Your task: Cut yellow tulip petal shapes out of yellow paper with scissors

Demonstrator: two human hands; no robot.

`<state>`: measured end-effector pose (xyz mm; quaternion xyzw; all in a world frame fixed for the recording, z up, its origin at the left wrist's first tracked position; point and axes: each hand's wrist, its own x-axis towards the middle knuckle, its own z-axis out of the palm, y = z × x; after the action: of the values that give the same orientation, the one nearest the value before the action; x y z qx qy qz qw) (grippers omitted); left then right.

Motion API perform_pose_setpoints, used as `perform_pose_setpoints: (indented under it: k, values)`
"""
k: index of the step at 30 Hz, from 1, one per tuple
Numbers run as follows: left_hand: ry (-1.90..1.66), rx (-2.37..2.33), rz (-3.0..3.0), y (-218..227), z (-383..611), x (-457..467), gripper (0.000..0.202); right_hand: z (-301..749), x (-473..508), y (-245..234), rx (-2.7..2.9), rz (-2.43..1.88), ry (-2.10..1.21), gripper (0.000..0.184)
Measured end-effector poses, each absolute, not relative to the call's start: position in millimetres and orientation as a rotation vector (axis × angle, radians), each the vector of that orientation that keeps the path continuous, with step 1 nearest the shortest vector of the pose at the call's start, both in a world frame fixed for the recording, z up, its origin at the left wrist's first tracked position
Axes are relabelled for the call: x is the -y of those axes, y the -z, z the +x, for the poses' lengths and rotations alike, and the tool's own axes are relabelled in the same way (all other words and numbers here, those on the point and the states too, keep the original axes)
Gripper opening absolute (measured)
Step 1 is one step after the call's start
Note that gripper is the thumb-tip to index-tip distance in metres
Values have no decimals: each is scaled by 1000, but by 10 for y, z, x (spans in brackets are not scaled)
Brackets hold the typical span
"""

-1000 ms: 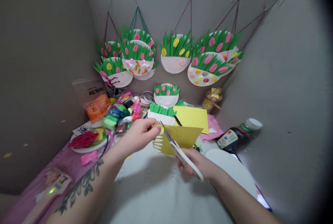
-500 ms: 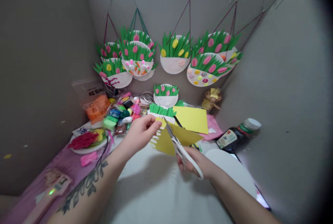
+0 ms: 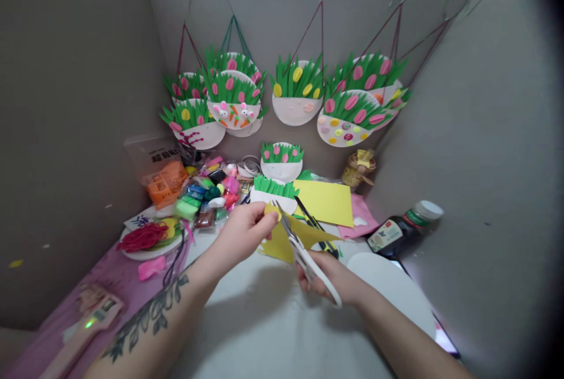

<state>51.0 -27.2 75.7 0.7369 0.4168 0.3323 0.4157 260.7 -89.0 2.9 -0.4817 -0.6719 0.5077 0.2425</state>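
Note:
My left hand [image 3: 249, 232] pinches the left end of a sheet of yellow paper [image 3: 308, 233] between thumb and fingers. White-handled scissors [image 3: 311, 261] are in my right hand [image 3: 324, 278], their blades at the paper close to my left fingertips. The paper is tilted above the white table surface. Just behind it lies a black-and-yellow utility knife [image 3: 317, 225], partly covered by the paper. A paper plate with green paper grass [image 3: 275, 194] stands beyond my left fingers.
A second yellow sheet [image 3: 328, 201] rests on pink paper [image 3: 361, 214]. Bagged coloured clay [image 3: 198, 197] and a plate of red yarn [image 3: 145, 238] lie left. A dark bottle [image 3: 400, 227] and white disc [image 3: 388, 285] are right. Decorated half-plates [image 3: 297, 110] hang behind.
The yellow paper has turned and shifted slightly in my left hand, uncovering more of the utility knife. My right hand and the scissors have moved slightly left.

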Motion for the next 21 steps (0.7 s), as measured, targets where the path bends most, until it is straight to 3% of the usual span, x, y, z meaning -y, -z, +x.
perform_pose_setpoints:
  k: [21]
  values:
    - [-702,-1009,1853,-793,431,232,31,2690,868,-107,1971,-1276,-1279,10]
